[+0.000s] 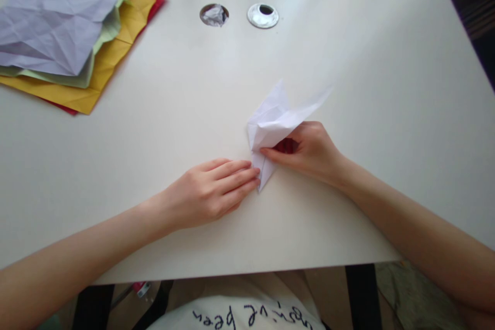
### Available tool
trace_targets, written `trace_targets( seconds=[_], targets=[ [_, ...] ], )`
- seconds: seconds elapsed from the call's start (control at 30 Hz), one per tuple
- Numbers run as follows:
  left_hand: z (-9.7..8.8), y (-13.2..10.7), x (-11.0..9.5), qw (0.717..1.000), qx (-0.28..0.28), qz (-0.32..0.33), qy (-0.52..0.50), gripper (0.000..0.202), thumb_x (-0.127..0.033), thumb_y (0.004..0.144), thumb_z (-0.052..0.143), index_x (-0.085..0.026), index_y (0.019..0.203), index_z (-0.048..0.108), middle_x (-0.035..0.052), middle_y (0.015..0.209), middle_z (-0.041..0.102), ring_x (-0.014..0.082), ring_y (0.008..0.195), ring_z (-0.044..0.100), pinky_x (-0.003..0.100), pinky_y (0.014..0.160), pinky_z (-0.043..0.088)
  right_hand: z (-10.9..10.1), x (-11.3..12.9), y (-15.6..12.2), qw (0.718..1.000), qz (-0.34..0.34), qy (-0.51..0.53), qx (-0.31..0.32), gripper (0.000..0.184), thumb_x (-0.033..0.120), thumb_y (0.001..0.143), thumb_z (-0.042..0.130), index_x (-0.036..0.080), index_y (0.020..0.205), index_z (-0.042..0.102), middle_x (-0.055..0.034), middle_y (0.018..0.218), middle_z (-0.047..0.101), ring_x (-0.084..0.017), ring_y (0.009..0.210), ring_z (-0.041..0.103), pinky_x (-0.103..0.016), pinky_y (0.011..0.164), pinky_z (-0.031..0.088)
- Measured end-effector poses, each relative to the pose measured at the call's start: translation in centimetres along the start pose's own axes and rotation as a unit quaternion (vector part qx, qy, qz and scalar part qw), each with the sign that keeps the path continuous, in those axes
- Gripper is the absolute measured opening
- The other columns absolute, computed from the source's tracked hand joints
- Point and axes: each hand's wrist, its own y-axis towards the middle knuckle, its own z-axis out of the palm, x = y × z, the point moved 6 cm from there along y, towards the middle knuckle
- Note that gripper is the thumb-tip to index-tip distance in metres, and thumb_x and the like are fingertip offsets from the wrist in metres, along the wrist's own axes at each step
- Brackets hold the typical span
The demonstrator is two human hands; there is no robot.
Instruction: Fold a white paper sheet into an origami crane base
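A white sheet of folded paper (275, 121) lies on the table in front of me, with one flap lifted toward the upper right and a pointed end facing me. My left hand (216, 185) lies flat on the table, fingers stretched out, their tips touching the paper's lower left edge. From the right, my right hand (309, 152) pinches the paper between thumb and fingers near its middle. The lifted flap covers part of the right fingers.
Creased purple (58, 23), green and yellow paper (116, 56) lie stacked at the upper left, with red edges beneath. Two round table openings sit at the back: one holds crumpled material (215, 14), the other a metallic cap (263, 15). The table's front edge is close to my body.
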Motion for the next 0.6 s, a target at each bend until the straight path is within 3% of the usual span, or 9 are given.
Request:
trace_targets(
  seconds=[0.27, 0.6],
  targets=[
    [0.11, -0.02, -0.06, 1.000, 0.005, -0.001, 0.001, 0.025, -0.016, 0.083, 0.051, -0.012, 0.106, 0.057, 0.0061, 0.113, 0.060, 0.0197, 0.104, 0.055, 0.032, 0.083, 0.049, 0.07, 0.03, -0.02, 1.000, -0.008, -0.011, 0.000, 0.007, 0.022, 0.070, 0.061, 0.016, 0.067, 0.059, 0.0002, 0.060, 0.061, -0.010, 0.052, 0.053, -0.022, 0.049, 0.039],
    [0.08, -0.02, -0.02, 1.000, 0.010, -0.006, -0.009, 0.025, -0.015, 0.084, 0.048, -0.014, 0.108, 0.055, 0.0065, 0.114, 0.060, 0.0190, 0.106, 0.054, 0.032, 0.083, 0.048, 0.18, 0.03, -0.01, 0.999, 0.027, -0.025, 0.003, 0.011, 0.023, 0.070, 0.062, 0.018, 0.062, 0.055, 0.0010, 0.058, 0.059, -0.011, 0.051, 0.052, -0.024, 0.049, 0.038]
  ],
)
